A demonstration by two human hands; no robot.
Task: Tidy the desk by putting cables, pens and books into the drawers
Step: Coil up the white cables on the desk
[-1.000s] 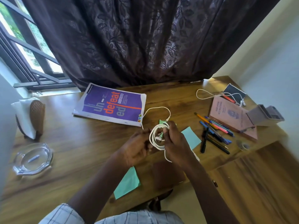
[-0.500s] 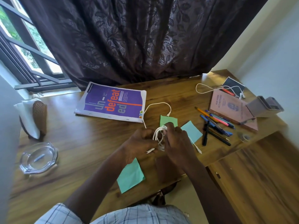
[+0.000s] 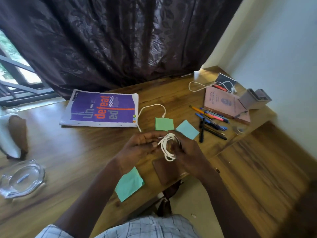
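Note:
A white cable [image 3: 167, 146] is coiled into loops between both hands above the desk's front edge. My left hand [image 3: 139, 148] pinches the coil's left side; my right hand [image 3: 187, 150] grips its right side. A loose stretch of the same cable [image 3: 151, 109] arcs back toward a purple book [image 3: 103, 109]. A second white cable [image 3: 202, 86] lies at the back right, beside a pink book [image 3: 224, 103]. Several pens [image 3: 211, 121] lie in a heap left of that book.
Green [image 3: 163, 124] and blue [image 3: 187, 129] sticky notes lie beyond my hands, another blue one [image 3: 129, 183] near the front edge. A glass dish [image 3: 22, 179] sits at left, a grey pen holder [image 3: 253, 99] at right. A dark curtain [image 3: 120, 40] hangs behind the desk.
The coil has been turned and wound further; the loose tail that hung below my right hand is now gathered in. The view has shifted slightly.

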